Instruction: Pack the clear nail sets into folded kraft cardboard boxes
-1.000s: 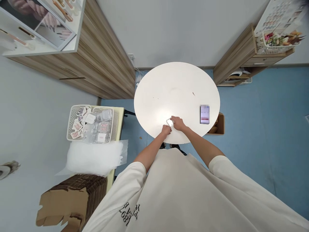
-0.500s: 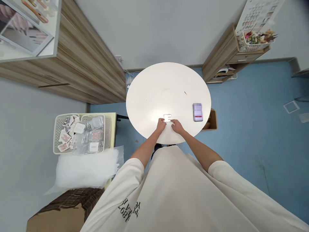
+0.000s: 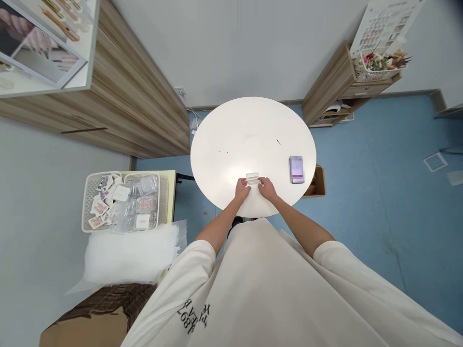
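A small clear plastic case (image 3: pixel 252 178) lies near the front edge of a round white table (image 3: pixel 253 130). My left hand (image 3: pixel 241 189) grips its left side with curled fingers. On its right side my right hand (image 3: pixel 267 187) pinches it the same way. Both hands rest low on the tabletop, close together. What is inside the case is too small to make out.
A phone (image 3: pixel 296 169) lies on the table's right side. A white basket (image 3: pixel 123 200) of several small clear packets stands on a side table to my left, above bubble wrap (image 3: pixel 130 253) and a cardboard box (image 3: pixel 90 318). Wooden cabinets flank the table; an open carton (image 3: pixel 317 181) sits beneath it.
The case went from tilted between my hands to lying flat and square in front of me. My hands moved to its two sides. My head shifted, so the whole scene slid a little.
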Motion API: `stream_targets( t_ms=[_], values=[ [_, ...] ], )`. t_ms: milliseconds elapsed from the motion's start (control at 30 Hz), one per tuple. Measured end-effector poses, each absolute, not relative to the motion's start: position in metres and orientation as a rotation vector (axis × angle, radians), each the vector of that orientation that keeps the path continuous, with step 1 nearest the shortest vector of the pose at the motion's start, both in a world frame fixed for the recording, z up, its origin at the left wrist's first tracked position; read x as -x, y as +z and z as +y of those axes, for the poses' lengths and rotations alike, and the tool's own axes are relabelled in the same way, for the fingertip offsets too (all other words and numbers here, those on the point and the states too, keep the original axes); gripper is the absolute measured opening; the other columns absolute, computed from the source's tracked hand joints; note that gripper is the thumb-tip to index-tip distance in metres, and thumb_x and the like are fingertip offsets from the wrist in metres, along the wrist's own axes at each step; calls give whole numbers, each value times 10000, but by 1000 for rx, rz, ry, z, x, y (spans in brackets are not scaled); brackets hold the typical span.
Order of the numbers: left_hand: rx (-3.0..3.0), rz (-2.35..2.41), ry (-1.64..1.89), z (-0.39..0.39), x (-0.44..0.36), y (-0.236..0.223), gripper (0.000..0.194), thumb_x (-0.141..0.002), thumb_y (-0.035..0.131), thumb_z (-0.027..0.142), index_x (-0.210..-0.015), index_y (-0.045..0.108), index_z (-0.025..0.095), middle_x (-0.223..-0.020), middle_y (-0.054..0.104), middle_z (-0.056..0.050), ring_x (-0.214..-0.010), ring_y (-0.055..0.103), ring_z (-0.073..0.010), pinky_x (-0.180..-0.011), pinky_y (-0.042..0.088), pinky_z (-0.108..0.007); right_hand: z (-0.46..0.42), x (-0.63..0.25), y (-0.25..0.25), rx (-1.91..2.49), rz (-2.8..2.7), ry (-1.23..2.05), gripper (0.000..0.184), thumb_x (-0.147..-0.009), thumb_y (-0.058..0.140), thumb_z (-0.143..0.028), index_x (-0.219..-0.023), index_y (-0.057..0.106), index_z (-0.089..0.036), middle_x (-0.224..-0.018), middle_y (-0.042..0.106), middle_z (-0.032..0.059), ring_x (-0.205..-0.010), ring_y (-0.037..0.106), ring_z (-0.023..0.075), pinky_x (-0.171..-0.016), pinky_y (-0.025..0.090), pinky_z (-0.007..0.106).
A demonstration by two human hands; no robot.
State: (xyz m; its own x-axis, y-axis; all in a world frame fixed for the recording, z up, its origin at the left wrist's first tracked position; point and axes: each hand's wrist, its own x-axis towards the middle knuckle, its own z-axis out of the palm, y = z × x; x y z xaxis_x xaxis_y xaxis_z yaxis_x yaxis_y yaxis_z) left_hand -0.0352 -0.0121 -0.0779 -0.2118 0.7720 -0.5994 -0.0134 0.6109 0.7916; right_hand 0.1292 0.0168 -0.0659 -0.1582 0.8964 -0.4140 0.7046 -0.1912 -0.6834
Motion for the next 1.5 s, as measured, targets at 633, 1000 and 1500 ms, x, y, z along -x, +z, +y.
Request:
stream_targets(
  t_ms=[633,1000,1500],
  values=[
    [-684,1880,825,13,34,-63,189,-860,679,184,-1038,627,220,-1057,684,-39,-989,659,-158,-936,508,-295,49,-119,-44,1929,-2002,1172,305,-966,462,-247,-1111,729,-219,-1067,695,72,-987,629,201,-871,482,295],
    [-719,1876,822,26,39,-59,89,-871,677,206,-949,717,219,-1019,737,-46,-956,677,-176,-909,529,-305,68,-120,-36,1863,-2078,1166,325,-942,433,-270,-953,754,-222,-920,711,58,-904,620,213,-809,466,295],
    [-681,1873,770,36,41,-57,167,-886,662,232,-1029,749,221,-1167,742,-70,-1123,663,-218,-1022,486,-343,85,-120,-42,1867,-1900,1406,314,-936,468,-318,-943,770,-232,-881,747,17,-738,634,177,-667,479,275]
  ],
)
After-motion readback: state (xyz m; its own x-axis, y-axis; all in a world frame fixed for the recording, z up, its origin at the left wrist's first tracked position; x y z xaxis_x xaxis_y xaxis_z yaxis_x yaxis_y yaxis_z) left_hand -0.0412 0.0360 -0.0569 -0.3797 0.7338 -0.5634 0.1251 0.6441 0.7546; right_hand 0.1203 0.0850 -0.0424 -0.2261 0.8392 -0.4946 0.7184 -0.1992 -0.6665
